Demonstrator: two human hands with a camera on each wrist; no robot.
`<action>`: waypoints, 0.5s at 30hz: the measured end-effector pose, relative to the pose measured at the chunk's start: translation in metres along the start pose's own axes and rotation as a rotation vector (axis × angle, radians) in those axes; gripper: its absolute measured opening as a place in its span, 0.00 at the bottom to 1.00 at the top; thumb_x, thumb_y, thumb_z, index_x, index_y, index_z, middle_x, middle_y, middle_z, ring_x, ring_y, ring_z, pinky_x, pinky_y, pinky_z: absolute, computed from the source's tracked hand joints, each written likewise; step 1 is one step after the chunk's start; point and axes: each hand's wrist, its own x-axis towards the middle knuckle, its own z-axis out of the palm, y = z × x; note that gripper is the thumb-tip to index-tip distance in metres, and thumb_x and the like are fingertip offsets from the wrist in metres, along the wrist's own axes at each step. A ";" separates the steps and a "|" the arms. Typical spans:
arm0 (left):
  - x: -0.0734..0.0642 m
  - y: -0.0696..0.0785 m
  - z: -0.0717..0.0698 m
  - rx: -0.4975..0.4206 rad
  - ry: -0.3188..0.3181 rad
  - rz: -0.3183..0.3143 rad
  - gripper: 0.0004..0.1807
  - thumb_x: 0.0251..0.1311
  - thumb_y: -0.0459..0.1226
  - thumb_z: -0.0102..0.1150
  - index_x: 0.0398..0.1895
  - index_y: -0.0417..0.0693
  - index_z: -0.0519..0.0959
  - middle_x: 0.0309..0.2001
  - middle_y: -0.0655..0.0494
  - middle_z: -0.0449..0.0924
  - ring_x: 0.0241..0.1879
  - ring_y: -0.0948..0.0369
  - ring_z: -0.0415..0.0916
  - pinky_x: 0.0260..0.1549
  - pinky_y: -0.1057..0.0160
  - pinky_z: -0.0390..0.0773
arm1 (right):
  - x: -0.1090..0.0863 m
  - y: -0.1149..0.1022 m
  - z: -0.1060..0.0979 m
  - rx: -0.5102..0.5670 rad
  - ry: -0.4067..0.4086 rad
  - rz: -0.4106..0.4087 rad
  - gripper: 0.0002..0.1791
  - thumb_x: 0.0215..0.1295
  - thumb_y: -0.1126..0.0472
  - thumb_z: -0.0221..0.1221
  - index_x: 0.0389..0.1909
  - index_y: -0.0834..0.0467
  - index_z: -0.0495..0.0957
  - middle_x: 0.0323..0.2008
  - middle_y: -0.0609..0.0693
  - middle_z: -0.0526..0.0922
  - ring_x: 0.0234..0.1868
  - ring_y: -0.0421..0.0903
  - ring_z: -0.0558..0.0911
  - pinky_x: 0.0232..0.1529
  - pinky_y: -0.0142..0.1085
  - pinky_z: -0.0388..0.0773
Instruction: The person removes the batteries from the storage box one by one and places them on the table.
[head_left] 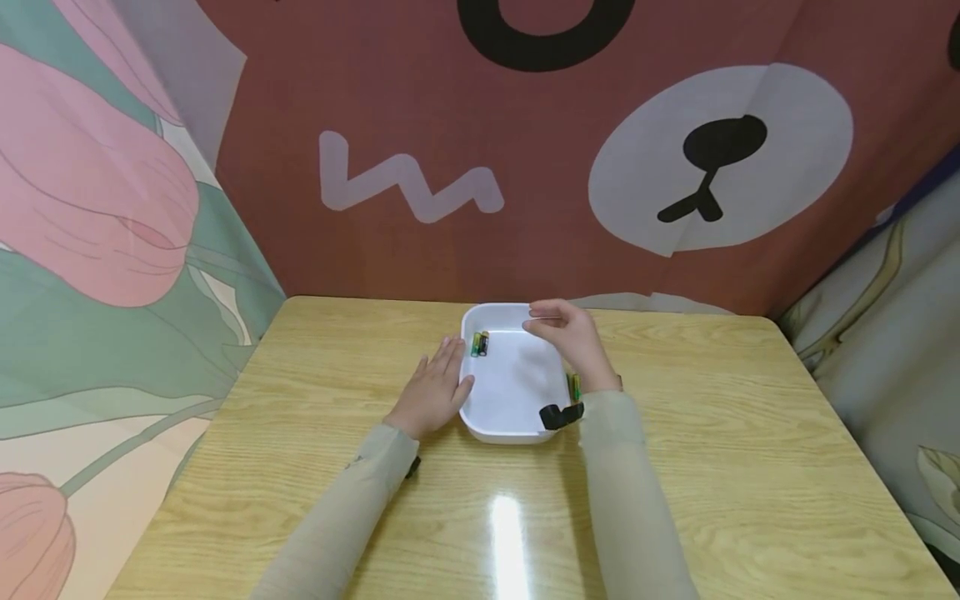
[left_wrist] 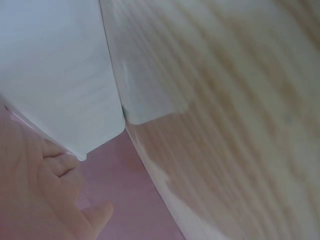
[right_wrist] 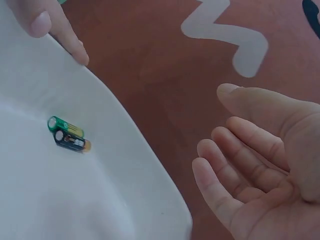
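One table; one tray; two batteries inside; at least one battery outside

And there at the far side, red cloth flashes a pale zigzag and a printed muzzle; tulip cloth left, grey cloth right, glare on the near table!

A hand could enter the white rectangular plastic tray from above or between the beige-sleeved forearms; the left hand blocks its left rim, the right hand its far-right corner.
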 end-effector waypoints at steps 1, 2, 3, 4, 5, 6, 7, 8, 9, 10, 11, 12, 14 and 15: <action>0.000 0.000 0.000 -0.002 0.001 -0.001 0.38 0.80 0.52 0.33 0.82 0.41 0.41 0.82 0.47 0.40 0.81 0.54 0.33 0.76 0.42 0.46 | 0.002 0.000 0.002 0.007 -0.003 0.007 0.24 0.63 0.57 0.71 0.59 0.59 0.80 0.55 0.54 0.83 0.55 0.52 0.81 0.60 0.48 0.77; 0.000 0.000 0.000 -0.001 0.001 -0.002 0.38 0.80 0.52 0.33 0.82 0.41 0.42 0.82 0.47 0.40 0.81 0.54 0.33 0.76 0.42 0.46 | 0.005 0.000 0.005 0.014 -0.007 0.012 0.25 0.63 0.58 0.71 0.59 0.60 0.80 0.55 0.55 0.83 0.55 0.53 0.81 0.60 0.47 0.77; 0.000 0.000 0.001 -0.003 0.002 -0.003 0.38 0.80 0.52 0.33 0.82 0.41 0.42 0.82 0.46 0.41 0.81 0.54 0.33 0.76 0.42 0.46 | 0.007 0.001 0.007 0.018 -0.010 0.015 0.25 0.62 0.59 0.71 0.59 0.61 0.79 0.55 0.55 0.83 0.56 0.53 0.81 0.60 0.47 0.77; 0.000 0.000 0.001 -0.004 0.003 -0.003 0.38 0.80 0.53 0.33 0.82 0.41 0.42 0.82 0.46 0.41 0.81 0.53 0.34 0.76 0.42 0.45 | 0.009 0.001 0.009 0.012 -0.013 0.017 0.25 0.62 0.59 0.71 0.59 0.61 0.79 0.55 0.56 0.83 0.55 0.53 0.81 0.60 0.47 0.77; 0.000 0.000 0.001 -0.002 0.001 -0.004 0.38 0.80 0.53 0.33 0.82 0.41 0.42 0.82 0.46 0.41 0.81 0.53 0.34 0.76 0.42 0.45 | 0.011 0.001 0.011 0.014 -0.015 0.019 0.25 0.62 0.59 0.72 0.59 0.61 0.80 0.55 0.56 0.84 0.55 0.53 0.81 0.60 0.46 0.77; 0.000 0.000 0.001 -0.003 0.001 -0.004 0.38 0.80 0.53 0.33 0.82 0.41 0.42 0.82 0.47 0.41 0.81 0.53 0.34 0.76 0.42 0.45 | 0.012 0.001 0.013 0.017 -0.018 0.018 0.25 0.61 0.60 0.72 0.58 0.61 0.80 0.55 0.56 0.84 0.55 0.53 0.81 0.60 0.46 0.77; 0.001 0.000 0.001 0.000 0.001 -0.004 0.38 0.80 0.53 0.33 0.82 0.41 0.42 0.82 0.47 0.41 0.81 0.53 0.33 0.76 0.42 0.45 | 0.014 0.002 0.015 0.019 -0.021 0.017 0.25 0.61 0.60 0.72 0.58 0.62 0.80 0.55 0.56 0.84 0.55 0.53 0.82 0.60 0.45 0.77; 0.001 0.000 0.001 0.001 0.001 -0.003 0.38 0.80 0.53 0.33 0.82 0.41 0.42 0.82 0.47 0.41 0.81 0.53 0.33 0.76 0.42 0.45 | 0.016 0.002 0.016 0.020 -0.023 0.015 0.24 0.61 0.60 0.72 0.58 0.61 0.80 0.54 0.56 0.84 0.55 0.53 0.82 0.59 0.45 0.77; 0.001 0.000 0.002 0.003 -0.001 -0.004 0.38 0.80 0.53 0.33 0.82 0.42 0.42 0.82 0.47 0.40 0.81 0.54 0.33 0.76 0.43 0.45 | 0.017 0.002 0.018 0.026 -0.029 0.012 0.24 0.61 0.60 0.71 0.58 0.62 0.80 0.54 0.56 0.84 0.55 0.53 0.82 0.60 0.46 0.77; 0.001 -0.001 0.002 0.005 0.000 -0.004 0.38 0.80 0.53 0.33 0.82 0.42 0.42 0.82 0.47 0.40 0.81 0.54 0.33 0.76 0.43 0.45 | 0.018 0.002 0.019 0.034 -0.033 0.011 0.24 0.62 0.60 0.71 0.58 0.62 0.80 0.54 0.56 0.84 0.55 0.53 0.82 0.60 0.46 0.77; 0.002 -0.001 0.002 0.007 -0.001 -0.005 0.38 0.80 0.53 0.33 0.82 0.42 0.41 0.82 0.47 0.40 0.81 0.54 0.33 0.76 0.43 0.45 | 0.020 0.002 0.021 0.041 -0.037 0.015 0.24 0.62 0.60 0.71 0.58 0.62 0.80 0.54 0.56 0.84 0.55 0.53 0.81 0.61 0.46 0.76; 0.002 -0.001 0.002 0.006 0.000 -0.004 0.38 0.80 0.53 0.33 0.82 0.42 0.41 0.82 0.47 0.40 0.81 0.54 0.33 0.76 0.43 0.45 | 0.021 0.001 0.022 0.043 -0.040 0.020 0.24 0.62 0.59 0.71 0.59 0.61 0.80 0.54 0.55 0.84 0.55 0.53 0.81 0.62 0.47 0.76; 0.002 -0.002 0.002 0.008 0.001 -0.003 0.38 0.80 0.53 0.33 0.82 0.42 0.41 0.82 0.47 0.40 0.81 0.54 0.33 0.76 0.42 0.46 | 0.023 0.001 0.024 0.049 -0.048 0.035 0.24 0.63 0.59 0.70 0.59 0.61 0.80 0.54 0.54 0.84 0.56 0.52 0.81 0.62 0.48 0.75; 0.002 -0.002 0.002 0.009 -0.001 -0.004 0.38 0.80 0.53 0.33 0.82 0.42 0.41 0.82 0.47 0.40 0.81 0.54 0.33 0.76 0.42 0.46 | 0.025 0.002 0.026 0.059 -0.054 0.041 0.24 0.63 0.59 0.70 0.59 0.61 0.80 0.54 0.54 0.84 0.56 0.53 0.81 0.63 0.48 0.74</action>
